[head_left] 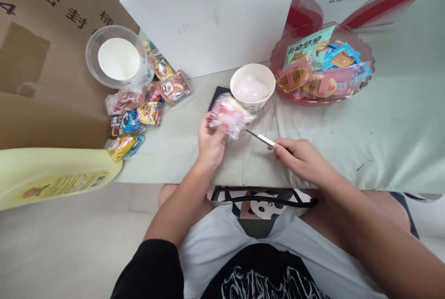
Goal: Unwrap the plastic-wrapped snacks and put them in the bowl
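Observation:
My left hand (212, 143) grips a crinkled clear packet (230, 114) with pink and yellow in it, blurred by motion. My right hand (295, 156) is closed around a thin tool with a dark, narrow tip and a white part (266, 140), its tip pointing left at the packet's lower right edge; whether they touch is unclear. Just behind the packet stands a white paper bowl (252, 86) holding crumpled clear plastic. A dark flat object (218, 94) lies partly hidden behind the packet and bowl.
At the right back sits a pink glass dish (323, 99) of wrapped snacks. Several snack packets (149, 113) lie at the left, beside a clear tub (93, 69) with a white cup. A yellow bottle (59, 174), a cardboard box (45, 81) and white boxes (215, 25) border the cloth-covered table (167, 160).

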A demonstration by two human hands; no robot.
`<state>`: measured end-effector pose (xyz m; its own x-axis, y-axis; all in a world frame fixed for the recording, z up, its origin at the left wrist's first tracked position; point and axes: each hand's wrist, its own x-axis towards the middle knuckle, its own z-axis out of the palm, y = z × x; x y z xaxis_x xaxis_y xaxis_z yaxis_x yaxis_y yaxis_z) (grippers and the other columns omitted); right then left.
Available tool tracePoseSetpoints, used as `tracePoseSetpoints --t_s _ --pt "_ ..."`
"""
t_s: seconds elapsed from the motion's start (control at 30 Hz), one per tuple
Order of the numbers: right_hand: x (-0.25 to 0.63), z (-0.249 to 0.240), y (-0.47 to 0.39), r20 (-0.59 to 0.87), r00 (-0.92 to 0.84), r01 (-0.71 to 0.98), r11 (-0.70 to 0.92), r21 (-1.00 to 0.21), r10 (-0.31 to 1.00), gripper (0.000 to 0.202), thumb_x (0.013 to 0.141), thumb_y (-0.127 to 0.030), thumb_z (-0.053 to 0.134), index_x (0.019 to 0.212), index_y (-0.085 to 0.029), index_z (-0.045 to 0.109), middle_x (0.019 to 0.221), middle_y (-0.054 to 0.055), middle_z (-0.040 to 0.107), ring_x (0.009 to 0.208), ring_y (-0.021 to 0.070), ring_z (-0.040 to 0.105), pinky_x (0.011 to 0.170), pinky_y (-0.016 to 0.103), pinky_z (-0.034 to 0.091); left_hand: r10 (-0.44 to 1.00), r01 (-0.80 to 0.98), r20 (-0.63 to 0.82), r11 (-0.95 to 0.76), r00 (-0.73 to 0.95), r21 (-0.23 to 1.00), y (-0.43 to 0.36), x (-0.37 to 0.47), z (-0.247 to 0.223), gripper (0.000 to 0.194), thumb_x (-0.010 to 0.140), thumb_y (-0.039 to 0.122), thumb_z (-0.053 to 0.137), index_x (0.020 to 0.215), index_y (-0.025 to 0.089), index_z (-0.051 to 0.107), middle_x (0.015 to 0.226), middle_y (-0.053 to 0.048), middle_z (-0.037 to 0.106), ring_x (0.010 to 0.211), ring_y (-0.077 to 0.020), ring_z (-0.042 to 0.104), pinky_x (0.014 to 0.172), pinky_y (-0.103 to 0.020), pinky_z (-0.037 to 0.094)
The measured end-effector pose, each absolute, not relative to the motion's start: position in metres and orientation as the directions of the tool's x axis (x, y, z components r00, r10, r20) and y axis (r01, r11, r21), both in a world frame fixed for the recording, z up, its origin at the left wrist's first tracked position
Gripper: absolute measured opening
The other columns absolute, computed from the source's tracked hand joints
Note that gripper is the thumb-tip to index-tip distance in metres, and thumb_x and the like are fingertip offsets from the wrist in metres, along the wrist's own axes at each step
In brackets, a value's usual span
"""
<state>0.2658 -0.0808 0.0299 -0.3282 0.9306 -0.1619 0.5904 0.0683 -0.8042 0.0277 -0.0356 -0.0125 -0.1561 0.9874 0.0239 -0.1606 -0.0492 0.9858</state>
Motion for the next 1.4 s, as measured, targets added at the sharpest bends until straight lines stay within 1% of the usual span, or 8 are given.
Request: tracePoseSetpoints --t_s 0.27,0.5,0.73,0.93,1.03,1.13,1.27,1.4 --pt "0.302 0.02 -0.073 0.338 0.084 0.821 0.127 -0.556 0.937 0.032 0.088 -0.029 0.057 0.117 -0.023 0.069 0.107 0.013 0.076 0.093 0.0309 0.071 0.083 0.045 0.054 0.977 0.274 0.163 -0.195 0.136 0.942 -0.052 0.021 -0.011 0.072 0.07 0.069 0.078 0.121 0.021 0.058 0.123 -0.013 0.059 0.111 -0.0254 0.064 0.093 -0.038 0.055" --pt "0.271 0.017 -0.084 0.422 -0.46 0.438 0.613 -0.657 0.781 0.045 0.087 -0.024 0.06 0.132 -0.023 0.059 0.137 0.016 0.063 0.127 0.0289 0.062 0.103 0.048 0.052 0.835 0.449 0.292 -0.508 0.467 0.735 -0.06 0.032 0.006 0.044 0.085 0.049 0.073 0.118 0.021 0.067 0.131 -0.014 0.065 0.125 -0.0285 0.059 0.111 -0.046 0.044" --pt "0.269 0.006 -0.08 0.375 -0.373 0.526 0.527 -0.668 0.848 0.011 0.086 -0.016 0.055 0.086 -0.025 0.062 0.099 0.007 0.072 0.096 0.0256 0.068 0.087 0.043 0.052 0.999 0.125 -0.033 0.033 -0.004 0.992 -0.047 0.021 0.008 0.031 0.081 0.048 0.074 0.078 0.022 0.056 0.063 0.005 0.055 0.05 -0.0094 0.05 0.047 -0.022 0.04" --pt "0.297 0.018 -0.071 0.443 0.166 0.718 0.2 -0.666 0.881 0.029 0.074 -0.01 0.049 0.093 -0.026 0.063 0.099 0.01 0.067 0.099 0.0278 0.065 0.092 0.047 0.051 0.918 0.163 0.121 -0.063 -0.378 0.985 -0.036 -0.006 0.01 0.016 0.073 0.025 0.062 0.087 0.023 0.054 0.068 0.004 0.056 0.056 -0.0109 0.054 0.05 -0.022 0.04" --pt "0.296 0.02 -0.071 0.459 0.079 0.632 0.311 -0.71 0.885 0.023 0.082 -0.02 0.051 0.102 -0.026 0.061 0.113 0.012 0.068 0.113 0.0292 0.063 0.1 0.049 0.049 0.894 0.373 0.384 -0.282 -0.232 0.884 -0.035 -0.008 0.007 0.025 0.081 0.04 0.06 0.099 0.022 0.061 0.099 -0.005 0.067 0.095 -0.0194 0.066 0.079 -0.03 0.052" --pt "0.286 0.014 -0.072 0.365 -0.17 0.652 0.382 -0.655 0.915 0.042 0.084 -0.038 0.061 0.124 -0.023 0.059 0.128 0.014 0.066 0.121 0.0344 0.06 0.102 0.053 0.048 0.923 0.574 0.365 -0.366 0.123 0.732 -0.037 -0.003 0.004 0.051 0.078 0.05 0.072 0.119 0.021 0.063 0.121 -0.01 0.069 0.121 -0.0283 0.06 0.101 -0.041 0.047" --pt "0.278 0.009 -0.072 0.256 -0.224 0.748 0.334 -0.573 0.94 0.02 0.089 -0.032 0.058 0.104 -0.025 0.07 0.103 0.011 0.073 0.1 0.0311 0.067 0.09 0.049 0.05 0.903 0.712 0.336 -0.421 0.268 0.562 -0.04 0.004 0.009 0.012 0.088 0.035 0.066 0.089 0.025 0.07 0.083 -0.004 0.072 0.097 -0.0255 0.067 0.099 -0.045 0.043" --pt "0.283 0.024 -0.074 0.348 -0.13 0.72 0.33 -0.61 0.928 0.011 0.087 -0.028 0.057 0.082 -0.026 0.067 0.098 0.009 0.073 0.098 0.0293 0.068 0.088 0.047 0.05 0.814 0.672 0.493 -0.553 0.308 0.493 -0.053 0.003 0.027 0.014 0.086 0.031 0.067 0.074 0.025 0.068 0.072 -0.003 0.067 0.077 -0.0214 0.064 0.081 -0.039 0.048"
